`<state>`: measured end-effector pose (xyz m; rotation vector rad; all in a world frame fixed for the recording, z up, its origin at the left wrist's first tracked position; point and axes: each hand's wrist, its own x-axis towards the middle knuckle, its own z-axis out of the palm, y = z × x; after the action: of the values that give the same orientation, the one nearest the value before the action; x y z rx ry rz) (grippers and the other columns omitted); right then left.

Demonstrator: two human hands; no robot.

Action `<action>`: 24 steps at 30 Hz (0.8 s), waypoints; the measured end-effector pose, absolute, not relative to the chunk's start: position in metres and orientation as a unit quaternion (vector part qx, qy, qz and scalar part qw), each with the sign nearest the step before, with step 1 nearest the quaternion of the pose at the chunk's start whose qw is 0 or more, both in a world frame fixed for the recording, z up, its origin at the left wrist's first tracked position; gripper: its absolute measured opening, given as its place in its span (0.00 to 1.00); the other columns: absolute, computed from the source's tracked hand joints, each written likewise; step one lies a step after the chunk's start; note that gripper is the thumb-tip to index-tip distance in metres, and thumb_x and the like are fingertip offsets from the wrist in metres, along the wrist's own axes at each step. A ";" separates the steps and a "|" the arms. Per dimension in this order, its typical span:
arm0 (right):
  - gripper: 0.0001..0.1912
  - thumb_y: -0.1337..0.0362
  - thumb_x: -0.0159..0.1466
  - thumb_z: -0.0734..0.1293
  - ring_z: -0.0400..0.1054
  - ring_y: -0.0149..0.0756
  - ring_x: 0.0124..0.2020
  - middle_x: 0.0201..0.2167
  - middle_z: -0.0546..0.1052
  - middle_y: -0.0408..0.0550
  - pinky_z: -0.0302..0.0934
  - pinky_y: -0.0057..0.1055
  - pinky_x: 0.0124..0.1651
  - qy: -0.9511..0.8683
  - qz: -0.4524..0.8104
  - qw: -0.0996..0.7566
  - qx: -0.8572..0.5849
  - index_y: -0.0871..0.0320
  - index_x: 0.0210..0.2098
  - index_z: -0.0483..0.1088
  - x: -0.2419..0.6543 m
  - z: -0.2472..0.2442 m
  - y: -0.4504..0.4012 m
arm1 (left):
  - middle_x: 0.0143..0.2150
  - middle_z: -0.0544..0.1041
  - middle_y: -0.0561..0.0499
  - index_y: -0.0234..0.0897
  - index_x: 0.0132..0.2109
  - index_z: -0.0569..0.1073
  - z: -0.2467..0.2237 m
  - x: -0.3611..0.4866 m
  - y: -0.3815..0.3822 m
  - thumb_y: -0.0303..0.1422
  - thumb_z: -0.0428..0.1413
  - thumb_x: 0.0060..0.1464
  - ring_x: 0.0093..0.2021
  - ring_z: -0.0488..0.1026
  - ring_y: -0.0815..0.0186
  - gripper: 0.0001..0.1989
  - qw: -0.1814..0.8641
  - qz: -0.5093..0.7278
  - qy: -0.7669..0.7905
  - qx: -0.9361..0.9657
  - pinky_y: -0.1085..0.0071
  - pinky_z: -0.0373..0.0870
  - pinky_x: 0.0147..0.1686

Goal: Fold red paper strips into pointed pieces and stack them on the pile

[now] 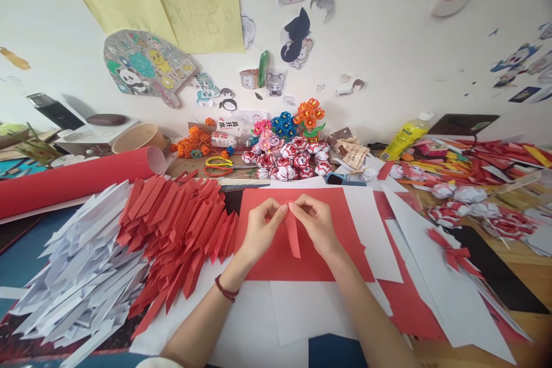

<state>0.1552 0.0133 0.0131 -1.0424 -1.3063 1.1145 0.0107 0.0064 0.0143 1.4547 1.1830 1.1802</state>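
Both hands pinch the top end of a red paper strip, which hangs down between them over a red paper sheet. My left hand grips it with thumb and forefinger from the left. From the right, my right hand holds the same end, thumbs nearly touching. The fold under the fingertips is partly hidden. Left of my hands lies a heap of folded red paper strips, and beyond it a pile of white paper strips.
A red paper roll lies at the left. Scissors and red-and-white paper flowers sit at the back, near a yellow bottle. On white sheets at right rests a folded red paper piece.
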 end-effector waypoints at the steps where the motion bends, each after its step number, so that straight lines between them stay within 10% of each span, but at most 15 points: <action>1: 0.14 0.55 0.60 0.68 0.61 0.32 0.27 0.23 0.68 0.42 0.57 0.29 0.31 -0.547 0.469 0.538 -0.437 0.57 0.24 0.69 0.155 0.013 0.013 | 0.25 0.66 0.55 0.35 0.27 0.66 0.014 0.011 0.006 0.44 0.55 0.56 0.27 0.62 0.72 0.18 0.440 0.482 0.481 0.586 0.76 0.60 0.30; 24: 0.10 0.60 0.59 0.70 0.61 0.30 0.27 0.23 0.68 0.41 0.55 0.27 0.31 -0.466 0.474 0.609 -0.432 0.58 0.25 0.70 0.155 0.011 0.015 | 0.24 0.62 0.57 0.34 0.27 0.64 0.010 0.022 0.000 0.43 0.53 0.58 0.26 0.57 0.74 0.19 0.471 0.435 0.476 0.602 0.76 0.56 0.28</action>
<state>0.1553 0.0148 0.0110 -0.9985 -1.0756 1.0950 0.0216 0.0001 0.0101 1.4742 1.1669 1.0647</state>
